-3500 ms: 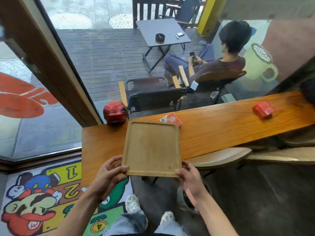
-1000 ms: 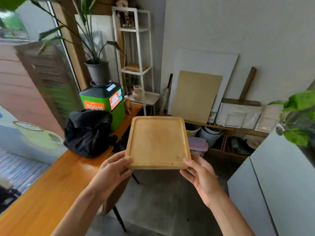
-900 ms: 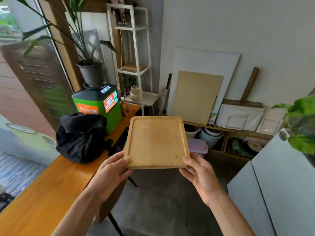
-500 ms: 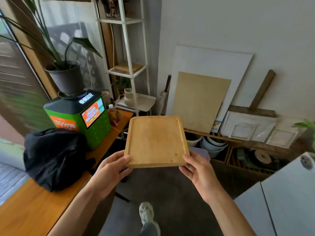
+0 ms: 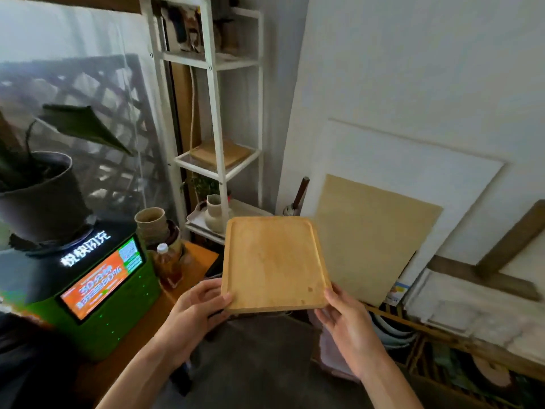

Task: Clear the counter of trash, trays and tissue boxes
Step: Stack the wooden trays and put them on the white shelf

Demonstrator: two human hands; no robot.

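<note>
I hold a bare wooden tray [image 5: 274, 262] level in front of me, over the floor past the counter's end. My left hand [image 5: 194, 312] grips its near left corner, thumb on top. My right hand [image 5: 343, 317] grips the near right corner. Nothing lies on the tray. The orange wooden counter [image 5: 194, 261] ends just left of the tray. A white shelf unit [image 5: 216, 113] stands ahead, and a stack of similar wooden trays [image 5: 218, 153] rests on its middle shelf.
A green charging kiosk [image 5: 94, 287] with a potted plant [image 5: 41, 196] on top stands on the counter, beside a bottle [image 5: 168, 265] and a ceramic cup [image 5: 150, 224]. Boards [image 5: 374, 237] lean on the wall at right, above low racks of bowls.
I have turned away from the window counter and walked along it toward the white shelf, carrying the tray in both hands. The shelf and kiosk are now much closer.
</note>
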